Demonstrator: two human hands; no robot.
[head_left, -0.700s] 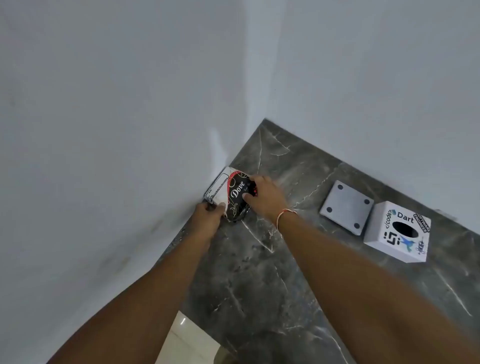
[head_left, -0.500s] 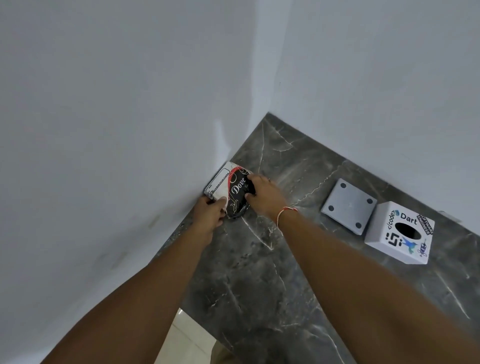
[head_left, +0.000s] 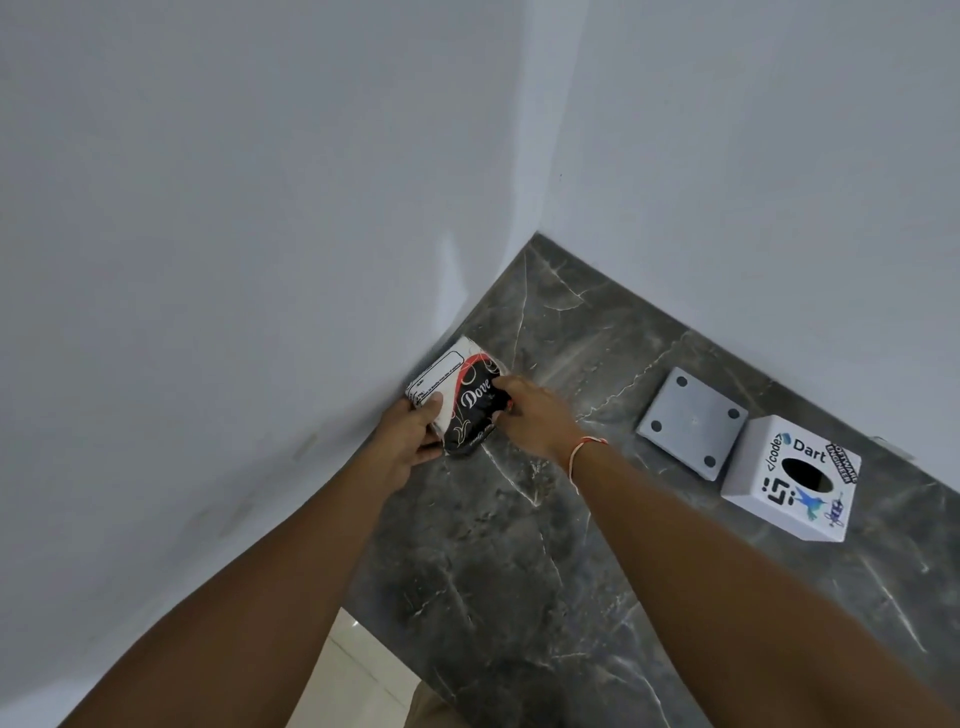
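A black, red and white Dove packet (head_left: 467, 405) sits against the left wall on a dark grey marble counter (head_left: 519, 571). My left hand (head_left: 410, 436) grips its near left end, thumb laid over the white part. My right hand (head_left: 530, 415) grips its right side, fingers curled around the black edge; a thread band circles that wrist. Whether the packet rests on the counter or is lifted slightly I cannot tell.
A flat grey square plate (head_left: 691, 422) with dark dots at its corners lies to the right. Beside it stands a white cube box (head_left: 792, 480) with stickers and an oval hole on top. White walls meet at the corner behind. Pale floor tile (head_left: 348, 670) shows below the counter's edge.
Both hands stay on the Dove packet; my left thumb has slid further over its white end. The view has shifted slightly.
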